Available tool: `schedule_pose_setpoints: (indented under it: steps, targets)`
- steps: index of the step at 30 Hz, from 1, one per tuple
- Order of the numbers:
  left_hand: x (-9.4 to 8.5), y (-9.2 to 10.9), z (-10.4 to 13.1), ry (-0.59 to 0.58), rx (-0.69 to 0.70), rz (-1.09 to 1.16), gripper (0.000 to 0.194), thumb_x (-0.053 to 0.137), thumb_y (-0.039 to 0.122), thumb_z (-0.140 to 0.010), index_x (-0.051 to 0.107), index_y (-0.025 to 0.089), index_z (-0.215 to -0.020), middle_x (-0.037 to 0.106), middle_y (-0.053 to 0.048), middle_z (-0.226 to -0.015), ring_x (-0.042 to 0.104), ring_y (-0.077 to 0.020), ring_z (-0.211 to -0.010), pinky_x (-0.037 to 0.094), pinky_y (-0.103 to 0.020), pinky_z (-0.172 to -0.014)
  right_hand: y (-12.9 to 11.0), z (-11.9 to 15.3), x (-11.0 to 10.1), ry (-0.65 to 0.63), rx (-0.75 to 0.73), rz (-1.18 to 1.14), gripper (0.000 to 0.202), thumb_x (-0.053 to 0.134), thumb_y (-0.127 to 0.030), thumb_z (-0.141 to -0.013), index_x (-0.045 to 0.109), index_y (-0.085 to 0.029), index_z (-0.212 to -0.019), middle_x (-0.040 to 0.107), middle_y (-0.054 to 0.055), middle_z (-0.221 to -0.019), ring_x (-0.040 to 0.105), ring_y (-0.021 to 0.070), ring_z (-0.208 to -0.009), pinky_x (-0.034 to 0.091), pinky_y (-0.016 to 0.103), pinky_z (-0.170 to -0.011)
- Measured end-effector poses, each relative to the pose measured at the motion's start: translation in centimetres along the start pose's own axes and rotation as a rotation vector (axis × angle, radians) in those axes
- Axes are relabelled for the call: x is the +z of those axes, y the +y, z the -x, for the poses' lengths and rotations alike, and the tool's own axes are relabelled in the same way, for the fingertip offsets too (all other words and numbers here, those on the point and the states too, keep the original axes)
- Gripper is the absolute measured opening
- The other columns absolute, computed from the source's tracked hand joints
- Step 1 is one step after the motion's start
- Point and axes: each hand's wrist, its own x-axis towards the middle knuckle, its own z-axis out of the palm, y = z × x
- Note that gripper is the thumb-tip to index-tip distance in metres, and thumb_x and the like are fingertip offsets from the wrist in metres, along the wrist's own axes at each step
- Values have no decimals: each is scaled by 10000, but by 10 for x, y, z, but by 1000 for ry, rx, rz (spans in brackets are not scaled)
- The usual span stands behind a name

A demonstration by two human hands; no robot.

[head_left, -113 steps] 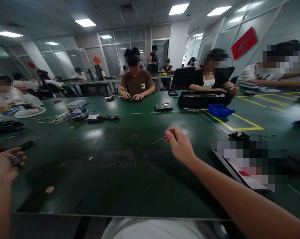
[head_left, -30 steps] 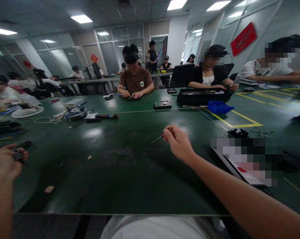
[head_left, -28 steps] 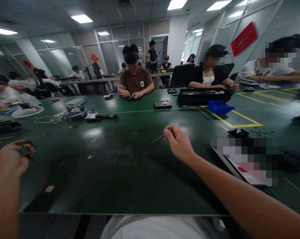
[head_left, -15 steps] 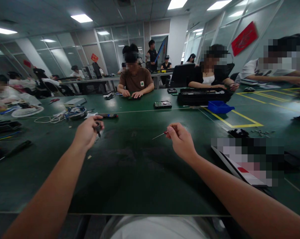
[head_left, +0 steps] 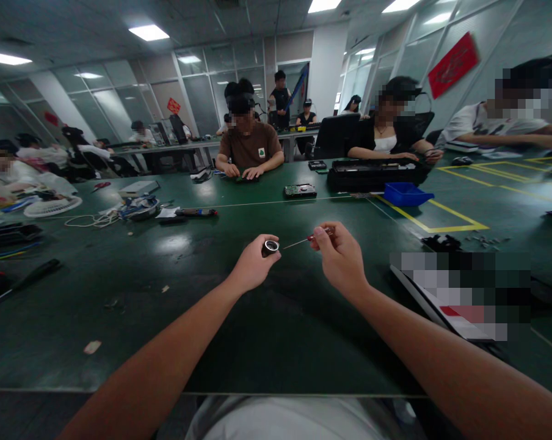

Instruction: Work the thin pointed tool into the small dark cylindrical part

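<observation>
My left hand [head_left: 254, 264] is closed round a small dark cylindrical part [head_left: 270, 247] with a bright ring at its end; the ring faces up toward me. In my right hand [head_left: 342, 256] is a screwdriver [head_left: 319, 234] with a reddish handle, gripped between thumb and fingers. Its thin metal shaft points left, and the tip is close to the cylindrical part's rim; whether they touch I cannot tell. Both hands are above the green tabletop [head_left: 257, 342]. My fingers hide most of the handle and the cylinder's lower side.
A hard drive [head_left: 300, 190], a blue tray [head_left: 406, 194] and a long black casing [head_left: 377, 176] lie farther back. At the left are a cable bundle [head_left: 138, 206] and a long dark tool [head_left: 196, 212]. A pixelated flat object is at right. A person [head_left: 249, 143] works opposite.
My left hand has swung right with the dark cylindrical part, from the left side to beside the screwdriver tip. My right hand has shifted slightly right, still gripping the screwdriver.
</observation>
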Motion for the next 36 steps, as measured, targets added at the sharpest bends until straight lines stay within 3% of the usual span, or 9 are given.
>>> schedule_pose_setpoints:
  steps: [4, 11, 24, 30, 36]
  targets:
    - [-4, -12, 4, -82, 104, -57, 358, 729, 143, -795, 686, 235, -1139, 698, -32, -1162, 630, -221, -1085, 450, -375, -1007, 0, 2, 0, 4, -38, -93, 230, 533, -436, -962, 601, -217, -950, 703, 34, -803, 677, 186, -712, 532, 350, -681]
    - [-3, -13, 7, -70, 124, -95, 363, 746, 183, -803, 679, 224, -1158, 712, -29, -1144, 640, -220, -1073, 465, -366, -989, 9, 2, 5, -139, -54, -95, 193, 541, -400, -961, 609, -222, -991, 721, 36, -841, 712, 194, -777, 548, 354, -728]
    - [-5, -14, 9, -50, 172, -128, 401, 737, 260, -831, 690, 258, -1229, 698, -35, -1249, 612, -245, -1206, 419, -415, -1103, 4, 1, 3, -131, -33, -22, 196, 525, -393, -953, 605, -215, -952, 735, 50, -828, 723, 206, -773, 538, 350, -715]
    - [-6, -14, 9, -21, 175, -163, 401, 748, 262, -827, 689, 258, -1224, 688, -45, -1268, 599, -254, -1227, 414, -431, -1110, -3, 0, -1, -129, -43, 190, 284, 617, -487, -900, 654, -220, -812, 687, 8, -635, 635, 180, -582, 448, 315, -593]
    - [-7, -14, 10, -35, 212, -247, 384, 748, 263, -830, 691, 253, -1210, 708, -43, -1208, 629, -244, -1145, 450, -406, -1042, -2, 2, -1, -212, -135, 133, 123, 527, -297, -921, 623, -225, -902, 696, 15, -744, 653, 183, -676, 450, 310, -636]
